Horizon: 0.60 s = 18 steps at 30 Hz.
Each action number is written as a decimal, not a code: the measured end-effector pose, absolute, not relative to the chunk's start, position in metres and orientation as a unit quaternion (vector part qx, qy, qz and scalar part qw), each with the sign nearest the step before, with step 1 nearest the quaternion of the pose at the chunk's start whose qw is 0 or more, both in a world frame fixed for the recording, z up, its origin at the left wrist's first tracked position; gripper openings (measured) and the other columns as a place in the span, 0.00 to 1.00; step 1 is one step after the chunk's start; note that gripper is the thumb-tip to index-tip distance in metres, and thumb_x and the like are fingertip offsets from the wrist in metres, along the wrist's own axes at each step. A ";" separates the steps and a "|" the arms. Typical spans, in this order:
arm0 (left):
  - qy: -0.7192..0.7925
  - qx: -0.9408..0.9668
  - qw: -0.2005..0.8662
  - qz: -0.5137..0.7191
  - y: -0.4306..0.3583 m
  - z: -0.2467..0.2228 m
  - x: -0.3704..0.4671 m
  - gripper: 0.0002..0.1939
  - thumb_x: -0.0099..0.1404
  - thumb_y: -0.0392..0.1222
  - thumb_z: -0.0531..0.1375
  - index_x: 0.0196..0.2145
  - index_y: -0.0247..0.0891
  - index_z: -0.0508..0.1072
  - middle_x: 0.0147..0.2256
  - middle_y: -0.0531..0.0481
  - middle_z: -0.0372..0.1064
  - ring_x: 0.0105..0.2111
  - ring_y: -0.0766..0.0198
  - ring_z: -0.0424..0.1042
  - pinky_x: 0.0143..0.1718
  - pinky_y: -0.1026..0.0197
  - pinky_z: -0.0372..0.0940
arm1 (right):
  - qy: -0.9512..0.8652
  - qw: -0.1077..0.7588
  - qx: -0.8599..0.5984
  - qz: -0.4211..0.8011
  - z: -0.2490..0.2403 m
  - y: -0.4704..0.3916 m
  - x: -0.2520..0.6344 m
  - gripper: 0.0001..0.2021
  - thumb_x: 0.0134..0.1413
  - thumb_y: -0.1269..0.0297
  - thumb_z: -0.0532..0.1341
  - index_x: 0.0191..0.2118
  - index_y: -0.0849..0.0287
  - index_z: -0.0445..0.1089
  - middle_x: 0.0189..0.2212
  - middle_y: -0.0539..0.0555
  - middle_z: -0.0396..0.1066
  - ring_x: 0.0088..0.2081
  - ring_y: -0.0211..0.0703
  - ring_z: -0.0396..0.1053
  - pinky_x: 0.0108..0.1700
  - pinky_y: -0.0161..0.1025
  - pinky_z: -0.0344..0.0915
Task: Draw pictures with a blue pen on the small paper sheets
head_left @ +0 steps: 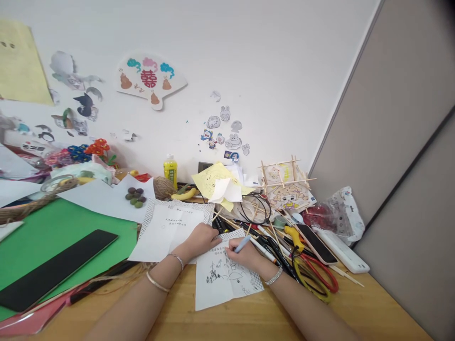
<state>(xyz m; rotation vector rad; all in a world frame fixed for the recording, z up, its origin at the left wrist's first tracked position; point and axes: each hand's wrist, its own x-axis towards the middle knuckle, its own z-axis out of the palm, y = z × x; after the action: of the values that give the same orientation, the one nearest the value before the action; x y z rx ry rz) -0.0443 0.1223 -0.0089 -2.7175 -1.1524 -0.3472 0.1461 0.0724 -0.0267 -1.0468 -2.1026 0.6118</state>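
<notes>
My right hand (pixel 245 255) is closed around a blue-grey pen (pixel 242 244), its tip down near the handwriting on a white sheet (pixel 213 296). That sheet carries ink drawings, lines of writing and a cross-hatched border. My left hand (pixel 202 240) lies on the paper, fingers stretched toward the sheet's upper left edge and partly bent. Under the left hand and wrist is a second sheet (pixel 156 237) with writing and a hatched border. Both sheets lie on the wooden table (pixel 177 303).
Markers (pixel 265 251), scissors (pixel 314 279), a phone (pixel 316 243) and a white power strip (pixel 343 251) crowd the right. Leftward lie a green sheet (pixel 121 227) and a long black slab (pixel 60 270). Behind stand a yellow bottle (pixel 170 171) and a stick frame (pixel 284 173).
</notes>
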 end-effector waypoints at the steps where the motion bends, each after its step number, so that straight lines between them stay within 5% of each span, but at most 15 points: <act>1: -0.387 -0.910 0.086 -0.120 0.122 -0.010 -0.044 0.17 0.65 0.47 0.50 0.23 0.37 0.68 0.24 0.48 0.70 0.26 0.61 0.69 0.29 0.62 0.56 | -0.813 0.347 -0.405 0.232 -0.027 0.073 0.146 0.13 0.47 0.71 0.55 0.17 0.59 0.51 0.16 0.43 0.52 0.21 0.32 0.52 0.24 0.31 0.48; 18: -0.384 -0.909 0.102 -0.128 0.120 -0.010 -0.042 0.17 0.64 0.44 0.50 0.21 0.37 0.68 0.22 0.48 0.69 0.24 0.61 0.68 0.28 0.61 0.56 | -0.830 0.333 -0.406 0.189 -0.028 0.074 0.147 0.14 0.49 0.70 0.55 0.18 0.58 0.49 0.16 0.43 0.50 0.21 0.33 0.51 0.24 0.32 0.45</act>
<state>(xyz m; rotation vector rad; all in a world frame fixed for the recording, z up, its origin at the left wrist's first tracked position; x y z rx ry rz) -0.0421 0.1201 -0.0099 -2.6836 -1.1346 -0.3791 0.1469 0.0738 -0.0278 -1.0601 -2.1673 0.4941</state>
